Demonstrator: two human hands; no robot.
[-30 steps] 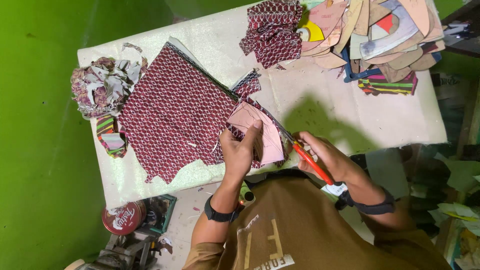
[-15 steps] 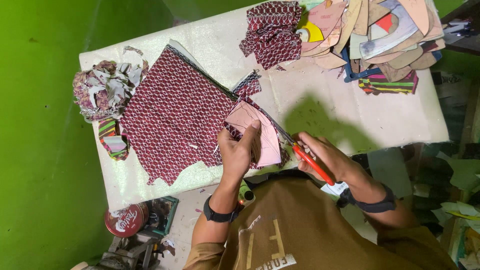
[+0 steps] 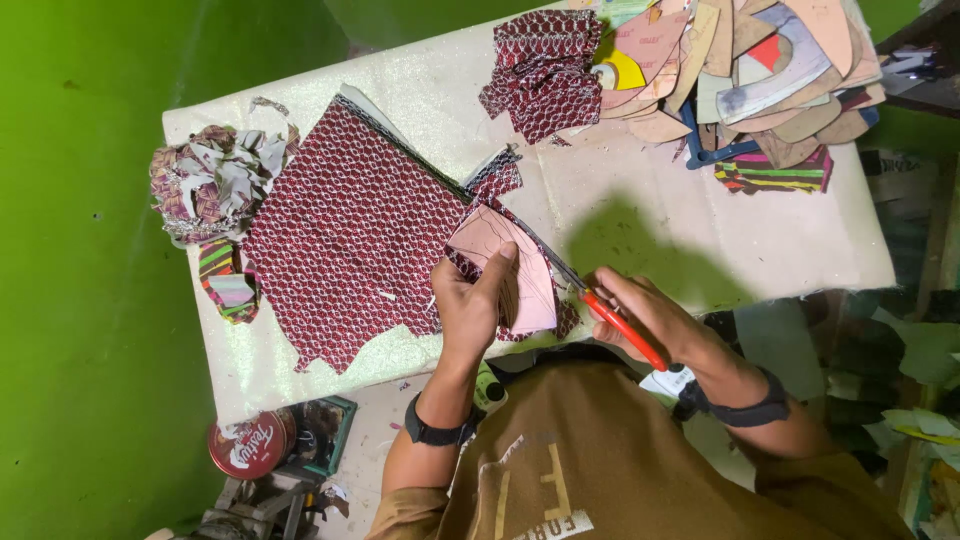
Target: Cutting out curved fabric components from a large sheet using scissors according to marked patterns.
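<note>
A large sheet of dark red patterned fabric (image 3: 350,230) lies on the white table (image 3: 640,215). My left hand (image 3: 470,305) presses a pink card template (image 3: 520,265) flat onto the fabric's right edge, thumb and fingers spread over it. My right hand (image 3: 650,315) grips red-handled scissors (image 3: 600,305), whose blades run along the template's right edge into the fabric. Both wrists carry dark bands.
A heap of fabric scraps (image 3: 215,180) and a striped piece (image 3: 225,285) lie at the table's left end. Cut red pieces (image 3: 545,70) and a pile of card templates (image 3: 760,70) fill the far right. A red round tin (image 3: 250,445) sits on the floor below.
The scissors have edged slightly along the template's edge. My left hand stays pressed on the template.
</note>
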